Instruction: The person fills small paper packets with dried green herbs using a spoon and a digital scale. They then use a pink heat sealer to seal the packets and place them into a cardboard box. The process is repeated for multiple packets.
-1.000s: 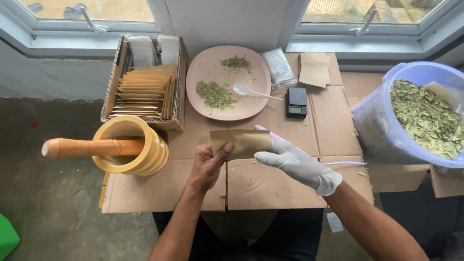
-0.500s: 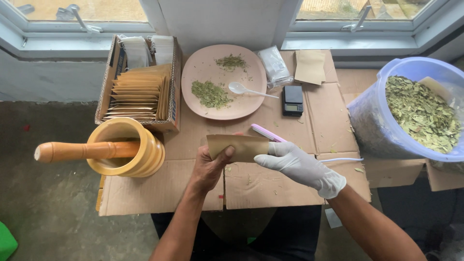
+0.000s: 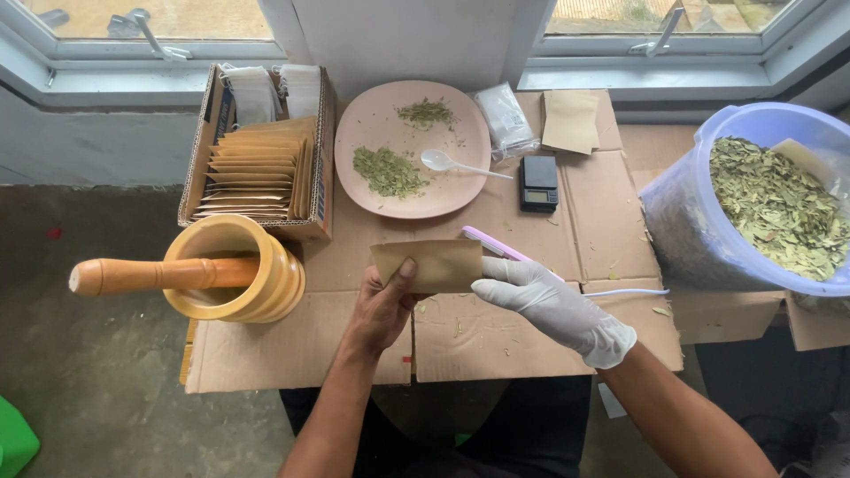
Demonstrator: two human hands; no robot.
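My bare left hand (image 3: 382, 305) pinches the left end of a small brown paper pouch (image 3: 429, 263), thumb on top. My right hand (image 3: 549, 305), in a white glove, holds the pouch's right end. The pouch hangs flat just above the cardboard sheet (image 3: 292, 345). A pink, flat tool (image 3: 492, 242) with a thin white cord lies on the cardboard right behind my right hand. Beyond the pouch sits a pink plate (image 3: 443, 190) with two small heaps of crushed green leaves and a white plastic spoon (image 3: 447, 162).
A cardboard box (image 3: 257, 168) of brown pouches stands at the back left, with a wooden mortar and pestle (image 3: 226, 274) in front of it. A small black scale (image 3: 538, 183), a clear bag and a loose pouch lie right of the plate. A blue tub (image 3: 682, 221) of dried leaves is at right.
The two hands and the pouch have stayed in nearly the same place. The view has shifted slightly, nothing else has moved.
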